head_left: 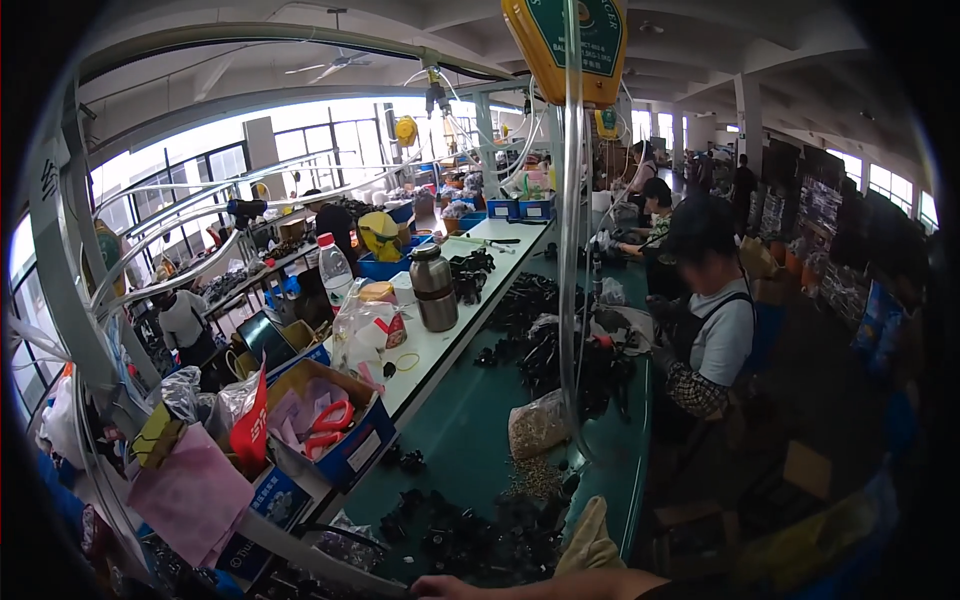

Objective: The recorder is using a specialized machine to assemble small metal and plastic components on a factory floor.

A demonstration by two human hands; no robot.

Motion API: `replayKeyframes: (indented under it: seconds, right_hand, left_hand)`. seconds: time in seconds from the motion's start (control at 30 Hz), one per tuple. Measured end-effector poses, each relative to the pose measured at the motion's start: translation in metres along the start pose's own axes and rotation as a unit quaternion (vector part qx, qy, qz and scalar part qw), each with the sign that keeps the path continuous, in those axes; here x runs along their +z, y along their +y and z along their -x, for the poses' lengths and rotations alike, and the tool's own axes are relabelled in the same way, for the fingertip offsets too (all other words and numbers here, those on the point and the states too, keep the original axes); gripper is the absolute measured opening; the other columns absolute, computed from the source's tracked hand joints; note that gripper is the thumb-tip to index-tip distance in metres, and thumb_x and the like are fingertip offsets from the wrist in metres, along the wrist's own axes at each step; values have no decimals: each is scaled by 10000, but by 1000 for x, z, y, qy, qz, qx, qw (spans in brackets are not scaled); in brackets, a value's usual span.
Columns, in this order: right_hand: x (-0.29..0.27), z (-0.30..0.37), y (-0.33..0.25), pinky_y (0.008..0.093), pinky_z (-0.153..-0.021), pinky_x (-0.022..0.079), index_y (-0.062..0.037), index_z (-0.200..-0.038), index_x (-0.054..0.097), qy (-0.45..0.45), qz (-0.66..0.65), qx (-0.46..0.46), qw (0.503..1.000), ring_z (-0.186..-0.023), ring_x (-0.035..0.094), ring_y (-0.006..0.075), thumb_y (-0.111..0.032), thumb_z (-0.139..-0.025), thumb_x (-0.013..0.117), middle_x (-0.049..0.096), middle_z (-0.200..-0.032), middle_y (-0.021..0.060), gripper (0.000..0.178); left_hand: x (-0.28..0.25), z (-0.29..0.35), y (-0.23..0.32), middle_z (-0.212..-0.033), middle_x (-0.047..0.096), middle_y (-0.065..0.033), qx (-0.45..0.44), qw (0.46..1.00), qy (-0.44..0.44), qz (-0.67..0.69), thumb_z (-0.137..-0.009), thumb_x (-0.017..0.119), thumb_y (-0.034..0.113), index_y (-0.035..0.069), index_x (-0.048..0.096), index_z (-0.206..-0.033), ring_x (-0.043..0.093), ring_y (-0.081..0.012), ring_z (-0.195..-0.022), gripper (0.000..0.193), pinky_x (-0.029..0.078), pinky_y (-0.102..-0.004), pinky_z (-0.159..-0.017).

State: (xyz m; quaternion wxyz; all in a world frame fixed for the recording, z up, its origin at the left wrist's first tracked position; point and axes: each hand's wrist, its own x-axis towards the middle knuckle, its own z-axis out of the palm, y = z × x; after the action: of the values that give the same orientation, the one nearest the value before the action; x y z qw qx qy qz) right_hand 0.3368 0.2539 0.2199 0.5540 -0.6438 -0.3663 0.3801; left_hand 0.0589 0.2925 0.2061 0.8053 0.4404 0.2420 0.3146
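Observation:
A bare forearm runs along the lower edge from the right, and I take it for my right arm. At its left end is my right hand (pixel 438 586), cut off by the picture's edge, with its fingers mostly hidden. It is nearest to a heap of small black parts (pixel 470 535) on the green bench top (pixel 440 425). Just beyond the forearm stands a beige piece like a work glove (pixel 590 540); whether a hand is inside, I cannot tell. My left hand does not show. Farther up the bench, a clear bag (pixel 538 425) spills small tan pieces (pixel 535 478).
A blue box (pixel 345 445) holding red-handled scissors (pixel 328 428) stands left, near a steel flask (pixel 433 288) on the white shelf (pixel 475 262). A clear tube (pixel 572 250) hangs over the bench below a yellow tool balancer (pixel 565 50). A co-worker (pixel 715 310) stands at the right side.

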Motion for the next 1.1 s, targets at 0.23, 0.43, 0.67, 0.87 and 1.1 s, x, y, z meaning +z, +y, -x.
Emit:
replayKeyframes:
  seconds: [0.23,0.43,0.67,0.87,1.1]
  right_hand:
    - [-20,-111,22,412,-807,509,-29,-1031,566,71,228,-158,958,-919,606,349,-133,-862,598,583,-965,162,201]
    - [-6,-158,76,426,-790,506,-11,-972,569,4,401,-250,881,-896,612,352,-119,-848,539,584,-966,185,167]
    - [-16,-147,100,361,-744,460,-58,-905,611,-6,557,-189,809,-863,598,252,-138,-832,506,600,-853,118,151]
    - [-24,-112,78,376,-815,423,-44,-894,614,51,490,-209,845,-945,552,272,-159,-791,546,595,-949,114,169]
    - [-28,65,49,434,-731,487,-88,-896,595,146,270,-272,912,-833,573,336,-120,-781,616,568,-866,132,122]
  left_hand:
    - [3,-14,-7,-1399,464,-124,1,999,31,-8,-975,504,108,110,402,-1415,488,-221,-1248,451,389,-409,-1068]
    - [-3,-20,-9,-1396,467,-124,-14,997,73,-26,-973,507,107,110,403,-1414,489,-221,-1247,453,390,-410,-1067]
    - [-7,-28,-3,-1393,469,-124,-22,995,87,-42,-971,511,105,110,404,-1413,490,-221,-1246,455,391,-411,-1066]
    - [0,-44,2,-1390,472,-124,-15,998,45,-39,-969,515,104,109,405,-1412,491,-221,-1244,457,392,-411,-1066]
    - [7,-40,2,-1387,474,-124,29,999,19,-9,-967,519,102,109,406,-1412,492,-221,-1243,459,393,-412,-1065]
